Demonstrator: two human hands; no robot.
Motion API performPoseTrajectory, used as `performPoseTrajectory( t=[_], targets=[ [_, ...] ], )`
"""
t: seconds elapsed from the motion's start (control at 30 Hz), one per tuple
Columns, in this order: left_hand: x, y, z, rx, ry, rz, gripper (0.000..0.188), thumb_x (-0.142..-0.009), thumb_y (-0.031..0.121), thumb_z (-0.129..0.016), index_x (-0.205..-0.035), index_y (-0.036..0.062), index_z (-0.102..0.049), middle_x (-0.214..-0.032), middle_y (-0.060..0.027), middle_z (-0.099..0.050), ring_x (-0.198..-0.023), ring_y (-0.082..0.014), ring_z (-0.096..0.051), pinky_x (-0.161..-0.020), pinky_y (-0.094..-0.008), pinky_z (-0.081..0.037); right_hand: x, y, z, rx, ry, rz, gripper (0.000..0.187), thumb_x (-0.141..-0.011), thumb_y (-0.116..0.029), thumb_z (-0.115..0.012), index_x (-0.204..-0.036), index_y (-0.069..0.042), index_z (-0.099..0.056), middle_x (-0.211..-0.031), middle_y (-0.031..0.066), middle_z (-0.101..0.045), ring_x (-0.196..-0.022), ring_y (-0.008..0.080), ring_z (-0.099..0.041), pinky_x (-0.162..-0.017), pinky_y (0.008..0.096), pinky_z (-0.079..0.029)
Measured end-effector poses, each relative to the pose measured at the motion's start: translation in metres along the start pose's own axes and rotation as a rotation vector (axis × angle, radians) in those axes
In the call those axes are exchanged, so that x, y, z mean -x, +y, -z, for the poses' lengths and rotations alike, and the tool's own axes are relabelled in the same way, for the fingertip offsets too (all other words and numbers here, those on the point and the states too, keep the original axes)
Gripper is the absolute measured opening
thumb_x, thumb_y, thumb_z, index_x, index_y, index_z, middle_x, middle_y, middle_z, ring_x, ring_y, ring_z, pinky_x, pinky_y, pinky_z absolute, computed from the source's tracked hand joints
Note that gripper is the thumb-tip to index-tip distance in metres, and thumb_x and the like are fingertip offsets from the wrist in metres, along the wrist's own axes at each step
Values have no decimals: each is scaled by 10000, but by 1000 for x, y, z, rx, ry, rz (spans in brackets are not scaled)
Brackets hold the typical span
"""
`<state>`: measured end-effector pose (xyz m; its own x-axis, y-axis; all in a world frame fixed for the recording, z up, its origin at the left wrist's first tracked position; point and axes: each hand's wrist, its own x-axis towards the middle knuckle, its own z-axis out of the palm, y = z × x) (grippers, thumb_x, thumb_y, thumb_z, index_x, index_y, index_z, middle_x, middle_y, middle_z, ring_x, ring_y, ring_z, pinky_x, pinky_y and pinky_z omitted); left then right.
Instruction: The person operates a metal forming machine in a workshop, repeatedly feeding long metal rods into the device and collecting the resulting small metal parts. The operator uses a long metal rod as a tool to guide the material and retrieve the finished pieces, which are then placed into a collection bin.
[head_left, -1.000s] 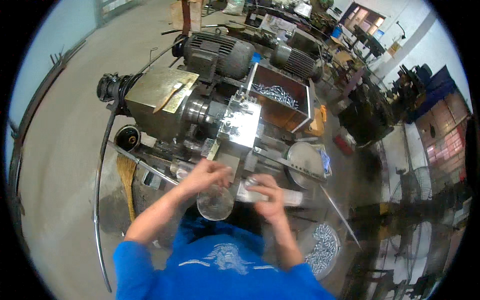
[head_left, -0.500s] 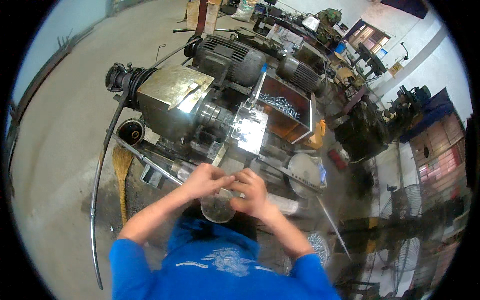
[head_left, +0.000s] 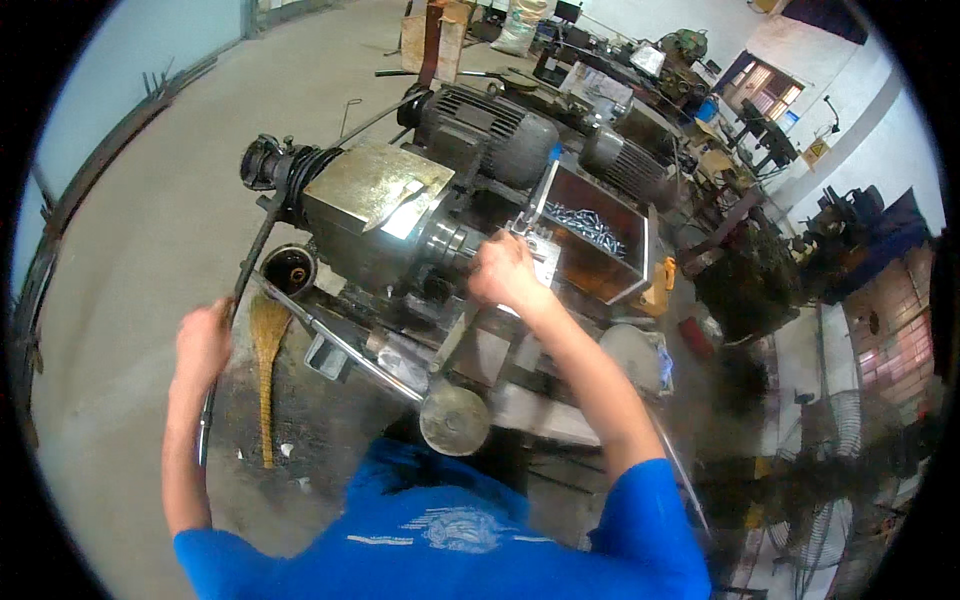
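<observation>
My left hand (head_left: 203, 345) is closed around a long lever (head_left: 251, 255) that slopes down along the machine's left side. The hand is slightly blurred. My right hand (head_left: 503, 270) is closed in front of the spindle chuck (head_left: 445, 243), over the bright metal tool block (head_left: 545, 262). Whatever its fingers pinch is hidden behind the knuckles. A metal headstock box (head_left: 380, 185) with a flat tool lying on top stands left of the chuck. Nearer to me is a round metal disc (head_left: 454, 420) at the machine's front.
An open bin (head_left: 640, 270) holding many small shiny metal parts sits right of the tool block. Electric motors (head_left: 490, 130) stand behind. On the floor at left lie a straw broom (head_left: 267, 350) and a round pot (head_left: 288, 268). A chrome rod (head_left: 350, 355) crosses the machine's front.
My hands were together above the round disc. The left has moved left onto the lever; the right has moved up and forward to the chuck. The view has shifted slightly.
</observation>
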<state>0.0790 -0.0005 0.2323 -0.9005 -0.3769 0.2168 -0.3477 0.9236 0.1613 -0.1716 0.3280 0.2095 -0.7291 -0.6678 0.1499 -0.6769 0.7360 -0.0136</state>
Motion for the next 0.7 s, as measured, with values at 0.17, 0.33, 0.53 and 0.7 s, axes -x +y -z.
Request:
performPoseTrajectory(
  t=[0.17, 0.33, 0.53, 0.7],
  targets=[
    [84, -86, -1, -6, -164, 165, 253, -778, 101, -520, -1003, -3, -569, -745, -175, -604, -732, -298, -595, -739, -382, -466, -11, 4, -16, -258, 31, -45, 234, -522, -174, -587, -709, -67, -679, -794, 185, -604, -913, 313, -530, -840, 378, -417],
    [125, -77, -48, 580, -137, 552, 269, -757, 195, -630, -854, -47, -564, -639, -100, -586, -575, -176, -581, -576, -306, -457, -8, 6, -23, -324, 86, 53, 296, -518, -154, -580, -785, -94, -695, -834, 175, -615, -892, 303, -537, -790, 343, -449],
    [115, -80, -66, 430, -140, 526, 243, -676, 127, -664, -836, -37, -584, -660, -178, -592, -619, -268, -603, -584, -356, -464, -16, -6, -8, -236, 11, 55, 312, -514, -182, -585, -792, -91, -692, -778, 166, -619, -865, 302, -540, -783, 354, -449],
    [110, -80, -70, -83, -121, 404, 159, -663, 59, -581, -808, -7, -580, -703, -206, -579, -717, -365, -576, -665, -431, -457, -15, 1, -14, -327, 38, 101, 331, -506, -212, -581, -792, -84, -688, -788, 173, -619, -829, 319, -542, -759, 355, -454]
  ],
)
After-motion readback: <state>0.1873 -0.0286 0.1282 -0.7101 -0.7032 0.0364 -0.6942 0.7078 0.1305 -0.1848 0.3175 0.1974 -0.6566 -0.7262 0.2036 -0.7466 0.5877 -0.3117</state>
